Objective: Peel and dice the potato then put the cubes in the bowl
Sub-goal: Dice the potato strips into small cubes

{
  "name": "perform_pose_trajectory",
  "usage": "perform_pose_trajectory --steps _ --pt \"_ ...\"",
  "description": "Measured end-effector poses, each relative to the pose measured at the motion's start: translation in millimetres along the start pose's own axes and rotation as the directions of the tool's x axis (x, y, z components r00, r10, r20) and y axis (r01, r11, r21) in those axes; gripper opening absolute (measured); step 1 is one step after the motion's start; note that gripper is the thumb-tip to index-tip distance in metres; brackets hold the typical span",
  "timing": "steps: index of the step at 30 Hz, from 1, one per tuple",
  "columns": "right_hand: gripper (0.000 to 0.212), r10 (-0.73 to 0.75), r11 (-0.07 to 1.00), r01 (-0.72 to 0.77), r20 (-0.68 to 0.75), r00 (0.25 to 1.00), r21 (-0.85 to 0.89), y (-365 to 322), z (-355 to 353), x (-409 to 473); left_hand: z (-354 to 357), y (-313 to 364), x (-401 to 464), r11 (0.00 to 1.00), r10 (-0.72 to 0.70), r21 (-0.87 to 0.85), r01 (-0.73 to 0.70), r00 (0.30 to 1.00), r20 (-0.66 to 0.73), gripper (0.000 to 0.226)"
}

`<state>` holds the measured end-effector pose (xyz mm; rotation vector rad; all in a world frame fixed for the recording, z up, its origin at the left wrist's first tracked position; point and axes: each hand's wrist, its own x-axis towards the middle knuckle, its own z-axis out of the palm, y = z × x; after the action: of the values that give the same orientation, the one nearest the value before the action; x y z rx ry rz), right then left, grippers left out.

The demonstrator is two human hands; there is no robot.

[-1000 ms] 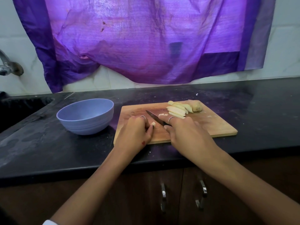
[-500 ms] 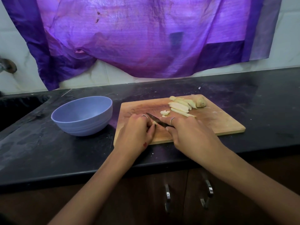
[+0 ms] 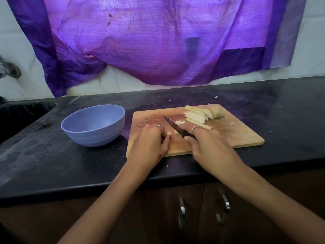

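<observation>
I see the rectangular pale wooden cutting board (image 3: 233, 136) lying on the black stone countertop (image 3: 288, 120), its near long edge set a little back from the counter's front lip and its left end just beside the round lavender-blue plastic bowl (image 3: 93, 126), the two close but apart. To the right of the board I have a broad stretch of bare dark counter, and a narrower strip behind it up to the white tiled wall, where a purple cloth (image 3: 158, 41) hangs. At the far left the counter drops into a dark sink (image 3: 22, 113), with a blurred metal tap (image 3: 8, 71) above it. Below the counter edge sit brown cabinet doors with two metal handles (image 3: 182, 215).

My left hand (image 3: 149, 147) rests on the board's near left part, fingers curled, and pinches a small pale potato piece (image 3: 168, 133) at its fingertips; a ring shows on one finger. My right hand (image 3: 209, 147) is closed round the black handle of a small dark-bladed knife (image 3: 173, 126), whose tip points away and to the left, over the board's middle.

The potato is peeled, pale yellow-white. A cluster of long potato strips (image 3: 195, 117) lies at the board's far right part, with a lumpier end chunk (image 3: 218, 113) touching them on the right. A few small cut cubes (image 3: 180, 122) sit just right of the blade. I can see no cubes on the part of the bowl's inside that shows.
</observation>
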<state>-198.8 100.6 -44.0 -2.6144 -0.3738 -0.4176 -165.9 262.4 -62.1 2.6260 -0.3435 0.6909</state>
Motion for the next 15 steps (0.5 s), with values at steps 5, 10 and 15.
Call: perform_pose_trajectory --steps 5,10,15 --pt "0.040 -0.006 0.998 0.003 0.054 0.999 0.062 3.6 5.8 -1.6 -3.7 3.1 -0.8 1.000 0.018 -0.014 -0.018 1.000 0.002 0.030" --pt "0.040 0.024 0.997 -0.030 0.085 0.996 0.068 6.4 7.5 0.5 -3.4 1.6 -0.8 0.999 0.034 -0.021 -0.034 0.999 0.005 0.024" --pt "0.041 -0.006 0.998 0.001 0.078 0.997 0.066 7.4 7.5 -2.0 -3.5 1.3 1.2 0.999 0.041 -0.022 -0.040 0.999 0.003 0.023"
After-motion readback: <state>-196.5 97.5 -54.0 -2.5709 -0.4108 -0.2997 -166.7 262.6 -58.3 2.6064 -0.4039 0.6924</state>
